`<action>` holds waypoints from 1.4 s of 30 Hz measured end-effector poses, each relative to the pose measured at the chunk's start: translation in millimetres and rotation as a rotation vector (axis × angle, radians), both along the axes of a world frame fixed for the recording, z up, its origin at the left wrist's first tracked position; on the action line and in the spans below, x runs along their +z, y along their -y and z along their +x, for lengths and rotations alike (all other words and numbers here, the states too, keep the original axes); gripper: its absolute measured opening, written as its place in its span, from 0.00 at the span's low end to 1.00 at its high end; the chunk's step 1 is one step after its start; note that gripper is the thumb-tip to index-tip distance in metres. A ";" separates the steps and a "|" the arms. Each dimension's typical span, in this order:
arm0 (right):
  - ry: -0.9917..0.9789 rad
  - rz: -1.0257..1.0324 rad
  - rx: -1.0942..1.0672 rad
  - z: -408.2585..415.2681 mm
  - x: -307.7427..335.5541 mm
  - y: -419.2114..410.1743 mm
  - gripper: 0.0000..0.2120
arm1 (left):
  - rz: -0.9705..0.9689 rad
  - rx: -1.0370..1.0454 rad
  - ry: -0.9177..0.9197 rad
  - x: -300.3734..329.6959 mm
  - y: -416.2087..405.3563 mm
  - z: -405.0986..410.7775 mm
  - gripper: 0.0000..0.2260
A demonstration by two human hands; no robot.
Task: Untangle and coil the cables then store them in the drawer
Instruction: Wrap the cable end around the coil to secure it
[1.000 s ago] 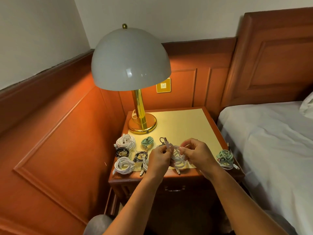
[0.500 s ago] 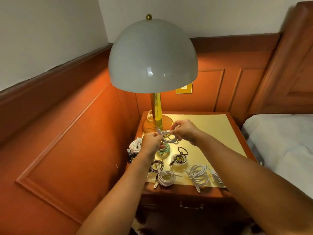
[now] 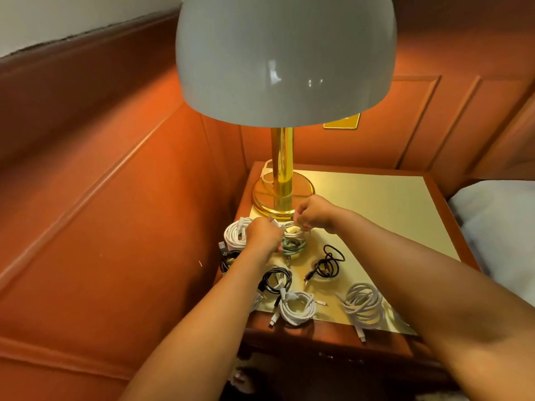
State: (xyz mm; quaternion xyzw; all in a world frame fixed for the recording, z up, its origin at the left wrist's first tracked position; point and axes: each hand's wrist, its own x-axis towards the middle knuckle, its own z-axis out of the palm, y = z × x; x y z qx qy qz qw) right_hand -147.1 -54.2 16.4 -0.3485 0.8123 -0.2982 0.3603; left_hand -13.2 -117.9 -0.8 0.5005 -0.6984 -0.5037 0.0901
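Note:
Both my hands hold one coiled white cable (image 3: pixel 291 229) low over the nightstand (image 3: pixel 376 198), just in front of the lamp base. My left hand (image 3: pixel 265 234) grips its plug end, and my right hand (image 3: pixel 314 213) pinches the coil's far side. A green coil (image 3: pixel 293 246) lies right under it. Around them lie a white coil (image 3: pixel 236 233) at the left, two black coils (image 3: pixel 278 278) (image 3: pixel 327 264), and two more white coils (image 3: pixel 298 308) (image 3: pixel 363 305) by the front edge. The drawer is hidden below my arms.
A brass lamp (image 3: pixel 280 175) with a large pale dome shade (image 3: pixel 285 56) stands at the nightstand's back left. Wood panelling closes the left and rear. A bed with white sheets (image 3: pixel 503 227) lies to the right.
Both hands carried the white coil from the front edge to the back left near the lamp base and lowered it over the green coil. My head moved closer and leftward.

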 end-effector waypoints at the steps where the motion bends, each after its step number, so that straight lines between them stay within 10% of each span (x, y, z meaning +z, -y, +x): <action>1: 0.004 0.011 0.009 -0.3 -1.7 -0.3 0.11 | -0.018 -0.023 0.030 1.3 -1.2 -0.2 0.10; 24: -0.126 -0.023 -0.083 6.8 13.7 -38.6 0.07 | 0.035 -0.109 0.123 -0.8 -12.1 7.5 0.08; 42: -0.260 -0.083 -0.202 47.5 9.0 -121.3 0.10 | -0.284 -0.237 -0.099 21.9 -107.5 40.5 0.12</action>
